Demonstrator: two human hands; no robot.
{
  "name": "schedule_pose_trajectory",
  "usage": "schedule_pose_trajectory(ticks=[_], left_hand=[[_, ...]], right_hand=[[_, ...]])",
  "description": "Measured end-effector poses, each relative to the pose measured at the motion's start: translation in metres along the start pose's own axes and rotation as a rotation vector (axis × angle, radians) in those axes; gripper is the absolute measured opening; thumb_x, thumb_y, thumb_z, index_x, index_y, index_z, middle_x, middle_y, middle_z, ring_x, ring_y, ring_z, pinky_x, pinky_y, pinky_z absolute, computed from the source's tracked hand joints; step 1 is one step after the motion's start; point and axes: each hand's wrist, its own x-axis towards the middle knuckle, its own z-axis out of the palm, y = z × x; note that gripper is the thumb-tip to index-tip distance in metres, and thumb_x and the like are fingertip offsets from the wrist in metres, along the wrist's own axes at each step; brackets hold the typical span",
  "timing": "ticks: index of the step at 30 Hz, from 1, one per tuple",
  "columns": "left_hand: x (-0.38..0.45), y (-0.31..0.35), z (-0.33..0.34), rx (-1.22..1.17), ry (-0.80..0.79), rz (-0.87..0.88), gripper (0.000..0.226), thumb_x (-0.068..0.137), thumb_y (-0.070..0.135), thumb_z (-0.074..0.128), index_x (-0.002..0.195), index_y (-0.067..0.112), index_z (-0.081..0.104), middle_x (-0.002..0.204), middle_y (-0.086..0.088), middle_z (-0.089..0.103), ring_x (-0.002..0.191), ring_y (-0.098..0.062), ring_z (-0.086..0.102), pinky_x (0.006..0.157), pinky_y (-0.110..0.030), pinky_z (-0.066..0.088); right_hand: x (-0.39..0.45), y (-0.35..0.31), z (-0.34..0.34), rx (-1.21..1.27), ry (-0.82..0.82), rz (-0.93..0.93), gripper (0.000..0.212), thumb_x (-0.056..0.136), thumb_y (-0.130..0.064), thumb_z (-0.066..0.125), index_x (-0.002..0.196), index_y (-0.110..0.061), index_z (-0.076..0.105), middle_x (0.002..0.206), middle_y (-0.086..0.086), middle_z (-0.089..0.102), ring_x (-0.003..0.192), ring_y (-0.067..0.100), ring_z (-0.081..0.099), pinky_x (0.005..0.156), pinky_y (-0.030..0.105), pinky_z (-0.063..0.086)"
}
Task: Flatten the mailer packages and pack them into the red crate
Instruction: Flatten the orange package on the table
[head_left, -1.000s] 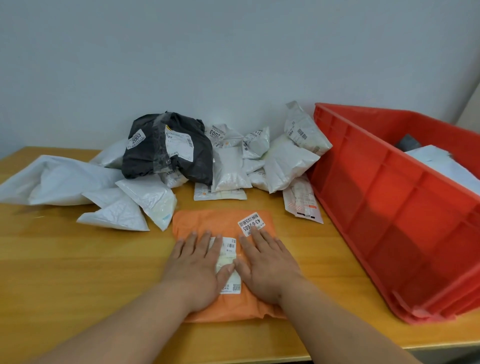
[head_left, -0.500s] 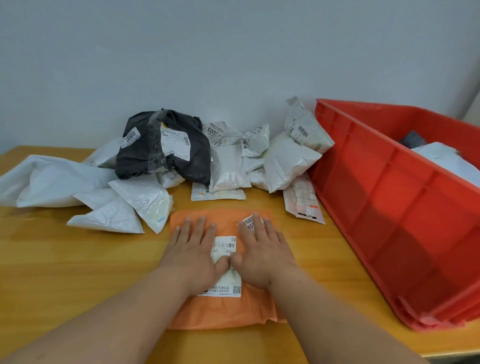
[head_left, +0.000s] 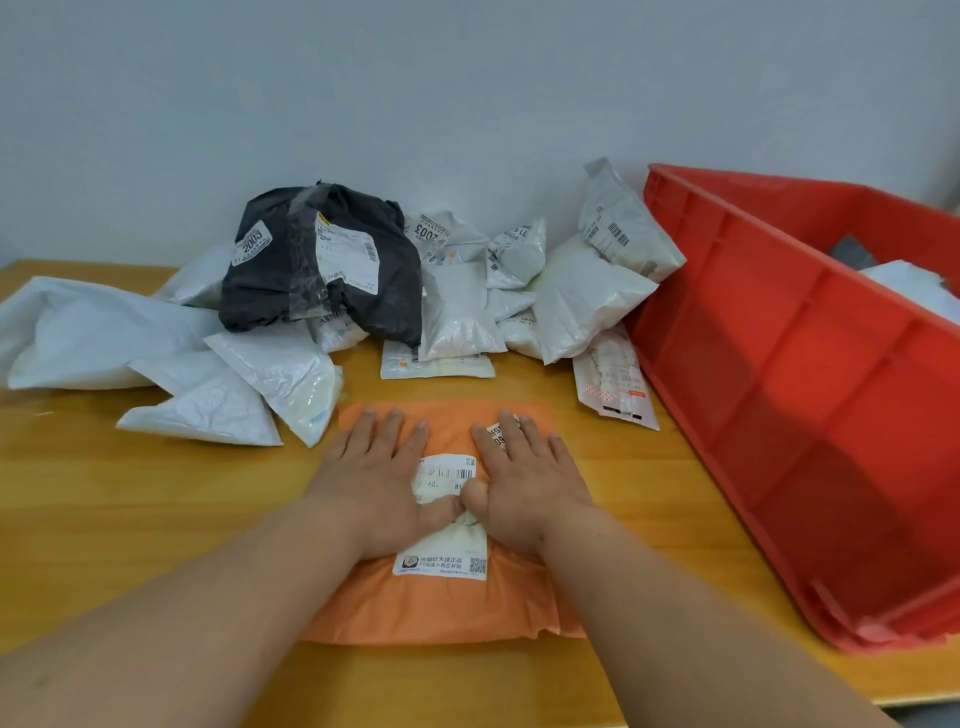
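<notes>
Both hands (fingers straight) press orange mailer; thumbs touching

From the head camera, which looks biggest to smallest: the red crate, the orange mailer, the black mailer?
1. red crate, clearly the largest.
2. orange mailer and black mailer: orange looks bigger, but it lies nearer the camera, so unsure.

My left hand and right hand lie side by side on the mailer at lower centre. The package heap sits above it; the crate fills the frame's right.
</notes>
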Motion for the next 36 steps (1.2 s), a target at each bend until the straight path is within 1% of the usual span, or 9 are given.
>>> schedule_pose_trajectory(ticks=[4, 7, 9, 12, 16, 21, 28, 33, 36], left_hand=[[-0.010, 0.003, 0.001, -0.017, 0.102, 0.011, 0.104, 0.074, 0.089, 0.004, 0.156, 0.027, -0.008, 0.164, -0.001, -0.012, 0.150, -0.023, -0.014, 0.121, -0.043, -0.006], [-0.027, 0.010, 0.000, -0.062, 0.273, 0.089, 0.077, 0.093, 0.069, 0.024, 0.156, 0.029, 0.007, 0.163, 0.001, 0.007, 0.149, -0.020, 0.003, 0.121, -0.037, 0.005], [-0.037, 0.012, 0.000, -0.094, 0.322, 0.115, 0.068, 0.097, 0.059, 0.032, 0.155, 0.031, 0.013, 0.161, 0.004, 0.014, 0.146, -0.019, 0.009, 0.119, -0.036, 0.012], [-0.051, 0.011, 0.005, -0.101, 0.246, 0.126, 0.072, 0.093, 0.066, 0.026, 0.155, 0.031, 0.012, 0.161, 0.005, 0.014, 0.146, -0.019, 0.010, 0.118, -0.035, 0.015], [-0.067, 0.005, 0.018, -0.073, 0.069, 0.154, 0.122, 0.050, 0.093, -0.020, 0.156, 0.033, -0.008, 0.163, 0.006, -0.013, 0.150, -0.018, -0.013, 0.122, -0.036, -0.003], [-0.074, 0.007, 0.019, -0.039, 0.019, 0.165, 0.122, 0.051, 0.095, -0.005, 0.153, 0.030, -0.018, 0.160, 0.005, -0.026, 0.146, -0.016, -0.025, 0.121, -0.037, -0.011], [-0.075, 0.010, 0.015, -0.004, -0.024, 0.159, 0.131, 0.045, 0.100, -0.003, 0.154, 0.028, -0.017, 0.161, 0.003, -0.024, 0.148, -0.019, -0.022, 0.121, -0.040, -0.008], [-0.067, 0.009, 0.001, -0.052, 0.202, 0.124, 0.091, 0.073, 0.086, 0.015, 0.147, 0.035, 0.028, 0.156, 0.008, 0.022, 0.142, -0.016, 0.020, 0.115, -0.036, 0.018], [-0.056, 0.010, -0.002, -0.115, 0.216, 0.091, 0.083, 0.084, 0.077, 0.019, 0.153, 0.031, 0.017, 0.162, 0.005, 0.008, 0.148, -0.019, 0.006, 0.119, -0.035, 0.008]], right_hand=[[-0.012, -0.005, -0.009, -0.022, 0.146, 0.003, 0.068, 0.094, -0.055, 0.031, 0.156, -0.031, 0.018, 0.166, 0.002, 0.005, 0.152, 0.027, 0.003, 0.122, 0.051, 0.005], [-0.031, -0.013, -0.015, -0.055, 0.325, -0.068, 0.046, 0.093, -0.041, 0.042, 0.135, -0.025, 0.048, 0.141, 0.002, 0.044, 0.128, 0.026, 0.038, 0.106, 0.042, 0.030], [-0.042, -0.018, -0.014, -0.024, 0.356, -0.082, 0.038, 0.092, -0.033, 0.044, 0.126, -0.022, 0.053, 0.127, 0.001, 0.050, 0.116, 0.025, 0.044, 0.097, 0.039, 0.034], [-0.058, -0.021, -0.004, 0.036, 0.303, -0.055, 0.040, 0.095, -0.037, 0.041, 0.130, -0.020, 0.051, 0.129, 0.003, 0.051, 0.119, 0.028, 0.044, 0.097, 0.041, 0.034], [-0.071, -0.015, 0.014, 0.037, 0.125, -0.063, 0.067, 0.097, -0.061, 0.027, 0.155, -0.028, 0.023, 0.163, 0.003, 0.020, 0.149, 0.026, 0.015, 0.120, 0.044, 0.014], [-0.079, -0.007, 0.021, -0.007, 0.065, -0.090, 0.074, 0.096, -0.067, 0.017, 0.159, -0.031, -0.001, 0.166, -0.002, -0.010, 0.152, 0.019, -0.012, 0.123, 0.042, -0.007], [-0.079, -0.011, 0.013, -0.014, 0.034, -0.079, 0.073, 0.096, -0.064, 0.024, 0.159, -0.030, 0.006, 0.167, -0.001, -0.004, 0.153, 0.020, -0.007, 0.123, 0.044, -0.004], [-0.070, -0.019, -0.006, -0.053, 0.248, -0.015, 0.051, 0.097, -0.052, 0.031, 0.135, -0.023, 0.049, 0.140, 0.004, 0.047, 0.129, 0.026, 0.038, 0.111, 0.042, 0.027], [-0.060, -0.016, -0.007, 0.003, 0.263, -0.011, 0.057, 0.099, -0.054, 0.030, 0.149, -0.027, 0.034, 0.159, 0.007, 0.025, 0.146, 0.028, 0.018, 0.119, 0.043, 0.018]])
